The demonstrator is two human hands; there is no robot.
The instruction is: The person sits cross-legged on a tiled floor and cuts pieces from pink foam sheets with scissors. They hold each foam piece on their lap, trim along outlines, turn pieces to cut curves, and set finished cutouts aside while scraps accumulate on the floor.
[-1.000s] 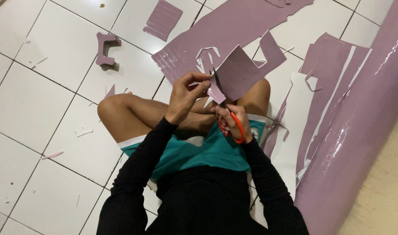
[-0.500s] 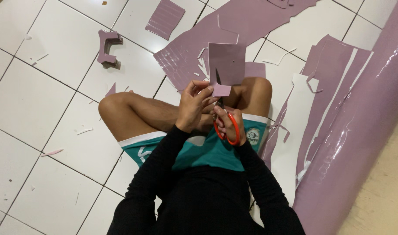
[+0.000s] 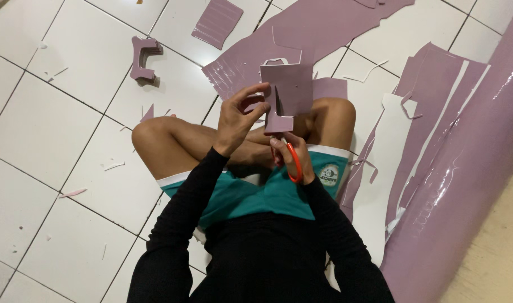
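Above the crossed legs — left hand (image 3: 240, 119) pinches the mauve sheet piece (image 3: 286, 92) at its left edge, held upright. Right hand (image 3: 290, 160) clenched through the orange-handled scissors (image 3: 293, 163), blades in the piece's lower edge. Mauve roll (image 3: 464, 185) lies right, on the tiled floor (image 3: 54, 129).

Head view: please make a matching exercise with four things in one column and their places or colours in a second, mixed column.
Things:
1. scissors
2. mauve sheet piece
3. stack of cut shapes
4. large roll

Places or colours:
A. along the right edge of the floor
B. pinched by the left hand
C. orange handles, in the right hand
D. on the white tiles, upper left

Pairs: 1-C, 2-B, 3-D, 4-A
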